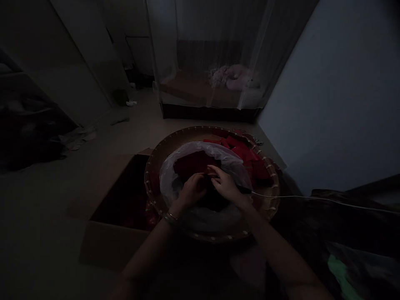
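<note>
In dim light, my left hand and my right hand meet fingertip to fingertip over an open whitish plastic bag. Both have curled, closed fingers; a dark reddish bit shows between them, too small and dark to name. Dark red material fills the far part of the bag. The bag sits in a round woven tray with a laced rim. Beside my right wrist lies a black handle with a white cord; its other end is hidden.
Bright red flat pieces lie along the tray's far right side. An open cardboard box with dark red contents stands at the left. The cord runs off right over dark cloth-like items. Ahead is a netted bed; a pale wall rises at right.
</note>
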Demonstrator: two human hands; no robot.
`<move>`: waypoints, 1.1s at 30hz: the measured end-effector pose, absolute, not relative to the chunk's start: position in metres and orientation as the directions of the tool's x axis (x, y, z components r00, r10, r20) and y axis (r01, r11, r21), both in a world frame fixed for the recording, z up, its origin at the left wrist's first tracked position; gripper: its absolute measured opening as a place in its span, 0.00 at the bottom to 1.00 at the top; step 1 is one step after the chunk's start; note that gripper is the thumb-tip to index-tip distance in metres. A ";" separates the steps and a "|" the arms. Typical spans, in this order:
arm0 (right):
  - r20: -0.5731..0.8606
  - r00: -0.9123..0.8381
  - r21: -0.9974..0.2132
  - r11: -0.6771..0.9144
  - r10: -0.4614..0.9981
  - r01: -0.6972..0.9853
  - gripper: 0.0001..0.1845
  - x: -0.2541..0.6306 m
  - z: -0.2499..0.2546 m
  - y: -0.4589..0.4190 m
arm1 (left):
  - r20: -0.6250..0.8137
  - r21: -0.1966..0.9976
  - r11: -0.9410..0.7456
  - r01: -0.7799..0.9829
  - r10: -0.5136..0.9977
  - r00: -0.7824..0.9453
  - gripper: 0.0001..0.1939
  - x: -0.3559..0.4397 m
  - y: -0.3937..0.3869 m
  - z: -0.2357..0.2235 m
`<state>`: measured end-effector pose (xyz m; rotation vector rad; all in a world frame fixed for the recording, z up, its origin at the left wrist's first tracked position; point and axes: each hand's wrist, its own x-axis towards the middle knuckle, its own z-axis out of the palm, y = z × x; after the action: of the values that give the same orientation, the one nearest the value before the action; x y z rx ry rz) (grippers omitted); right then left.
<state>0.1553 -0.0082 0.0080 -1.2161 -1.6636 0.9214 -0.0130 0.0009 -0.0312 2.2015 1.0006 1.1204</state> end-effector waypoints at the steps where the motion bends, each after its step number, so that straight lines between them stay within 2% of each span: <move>1: 0.231 -0.122 -0.906 0.259 0.965 0.336 0.25 0.153 0.010 -0.008 | 0.484 0.676 -0.623 0.392 0.778 0.401 0.22 -0.013 0.001 -0.031; 4: 0.283 -0.083 -0.885 0.294 0.955 0.362 0.19 0.148 0.015 -0.009 | 0.491 0.679 -0.625 0.386 0.777 0.395 0.20 -0.013 0.001 -0.031; 8: 0.292 -0.192 -0.805 0.349 0.937 0.479 0.15 0.145 0.016 -0.011 | 0.496 0.683 -0.617 0.390 0.784 0.373 0.20 -0.012 0.000 -0.029; 11: 0.335 -0.217 -0.763 0.399 0.917 0.509 0.15 0.148 0.015 -0.009 | 0.502 0.676 -0.619 0.400 0.784 0.365 0.21 -0.012 -0.001 -0.028; 14: 0.376 -0.140 -0.770 0.393 0.916 0.502 0.17 0.159 0.012 -0.007 | 0.504 0.678 -0.620 0.395 0.783 0.364 0.19 -0.014 -0.001 -0.027; 17: 0.197 -0.202 -0.764 0.279 0.960 0.582 0.16 0.168 0.001 -0.010 | 0.500 0.688 -0.609 0.394 0.792 0.350 0.20 -0.015 -0.002 -0.026; 19: 0.002 -0.326 -0.691 0.237 0.945 0.682 0.13 0.169 -0.009 -0.016 | 0.494 0.703 -0.590 0.396 0.807 0.324 0.20 -0.015 -0.001 -0.027; 21: -0.107 -0.397 -0.598 0.260 0.912 0.758 0.13 0.164 -0.019 -0.022 | 0.487 0.718 -0.573 0.395 0.819 0.302 0.20 -0.016 -0.001 -0.028; 26: -0.173 -0.388 -0.456 0.276 0.905 0.846 0.27 0.148 -0.030 -0.026 | 0.473 0.743 -0.546 0.387 0.838 0.273 0.20 -0.018 0.002 -0.031; 33: -0.232 -0.357 -0.395 0.248 0.905 0.885 0.28 0.147 -0.036 -0.023 | 0.443 0.796 -0.511 0.325 0.857 0.262 0.17 -0.022 0.004 -0.029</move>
<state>0.1472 -0.0232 -0.0364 -1.7567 -2.4470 0.7269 -0.0224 0.0044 -0.0290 1.9708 1.0661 1.2188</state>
